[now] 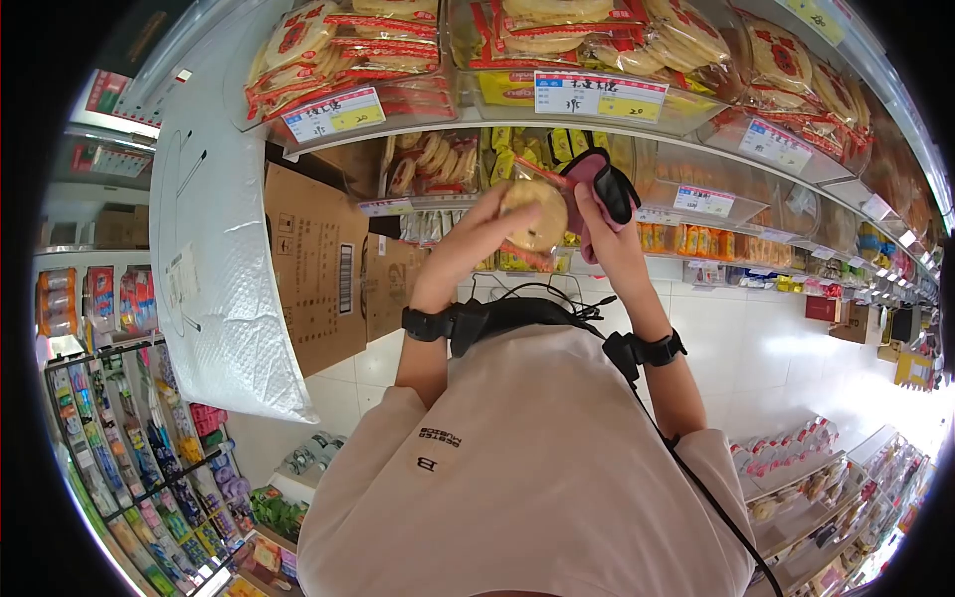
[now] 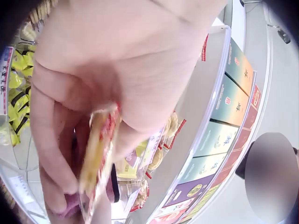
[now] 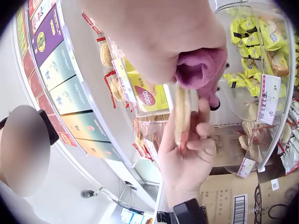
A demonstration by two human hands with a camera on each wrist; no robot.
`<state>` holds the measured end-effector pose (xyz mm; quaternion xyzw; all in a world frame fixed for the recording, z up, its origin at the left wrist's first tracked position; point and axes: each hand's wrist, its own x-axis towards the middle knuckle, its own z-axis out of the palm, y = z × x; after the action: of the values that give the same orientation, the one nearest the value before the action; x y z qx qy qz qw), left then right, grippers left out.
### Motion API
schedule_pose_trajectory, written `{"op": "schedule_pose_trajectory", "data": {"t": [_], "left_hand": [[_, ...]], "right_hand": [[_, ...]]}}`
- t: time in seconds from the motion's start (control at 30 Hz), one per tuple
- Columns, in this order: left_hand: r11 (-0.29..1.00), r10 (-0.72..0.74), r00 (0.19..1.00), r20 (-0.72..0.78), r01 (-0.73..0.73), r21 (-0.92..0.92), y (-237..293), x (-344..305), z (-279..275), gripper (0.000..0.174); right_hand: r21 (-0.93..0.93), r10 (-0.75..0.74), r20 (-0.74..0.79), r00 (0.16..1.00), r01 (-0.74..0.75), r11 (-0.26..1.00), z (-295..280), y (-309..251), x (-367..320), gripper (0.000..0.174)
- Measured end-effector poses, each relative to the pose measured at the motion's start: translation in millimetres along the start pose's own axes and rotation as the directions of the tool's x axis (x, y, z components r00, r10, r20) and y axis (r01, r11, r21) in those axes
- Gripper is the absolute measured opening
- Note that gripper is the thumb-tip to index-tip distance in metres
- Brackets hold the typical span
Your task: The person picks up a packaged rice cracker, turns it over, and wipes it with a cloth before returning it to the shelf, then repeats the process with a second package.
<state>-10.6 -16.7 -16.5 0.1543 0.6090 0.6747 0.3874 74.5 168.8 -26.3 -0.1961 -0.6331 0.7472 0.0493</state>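
Observation:
My left hand holds a clear packet of round pale flat cakes, its wrapper marked with red. The packet stands edge-on between thumb and fingers in the left wrist view, and the left palm faces up around its lower end in the right wrist view. Just to the right, my right hand grips a bunched purple cloth with a black part. The cloth is right beside the packet's upper end. Part of the right fingers is hidden behind the cloth.
Ahead, clear shelf bins hold red-wrapped cakes and yellow packets, with price tags along the edge. Brown cartons and a silvery padded sheet stand at left. Boxed goods line an upper shelf. Cables hang near my waist.

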Motion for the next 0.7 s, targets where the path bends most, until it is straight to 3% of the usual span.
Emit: {"op": "schedule_pose_trajectory", "data": {"t": [0.03,0.13,0.23,0.43,0.53,0.6,0.67,0.7], "left_hand": [[0.997,0.060,0.991,-0.120,-0.066,-0.047,-2.9,0.5,4.8,0.052],[0.928,-0.059,0.980,-0.191,-0.017,-0.372,-1.5,3.1,6.6,0.048],[0.868,-0.033,0.979,-0.200,-0.071,-0.492,-10.7,10.5,6.6,0.047],[0.866,-0.089,0.973,-0.212,-0.029,-0.499,-4.3,5.3,12.1,0.051],[0.865,-0.070,0.977,-0.203,-0.042,-0.499,-2.2,4.2,13.2,0.051],[0.853,-0.060,0.979,-0.194,-0.051,-0.519,-6.5,7.5,12.8,0.051],[0.868,-0.035,0.978,-0.206,-0.072,-0.491,-7.9,9.4,15.3,0.053],[0.887,-0.016,0.975,-0.220,-0.087,-0.453,-5.8,8.6,19.1,0.054]], "right_hand": [[-0.010,-0.001,0.019,1.000,0.001,1.000,-2.9,1.6,1.3,0.020],[0.049,-0.012,0.034,0.999,0.010,0.999,4.8,13.5,0.0,0.019],[-0.029,-0.042,0.145,0.988,0.047,0.998,14.7,1.8,-10.9,0.018],[-0.033,0.015,0.123,0.992,-0.011,0.999,17.6,5.6,-11.0,0.016],[-0.271,-0.222,0.076,0.972,0.234,0.934,18.1,24.2,-7.2,0.026],[-0.552,-0.610,0.051,0.790,0.531,0.642,20.5,21.7,-5.2,0.045],[-0.567,-0.694,0.099,0.713,0.614,0.549,24.6,13.4,-7.9,0.061],[-0.457,-0.619,0.123,0.776,0.598,0.658,25.6,10.6,-13.5,0.068]]}}
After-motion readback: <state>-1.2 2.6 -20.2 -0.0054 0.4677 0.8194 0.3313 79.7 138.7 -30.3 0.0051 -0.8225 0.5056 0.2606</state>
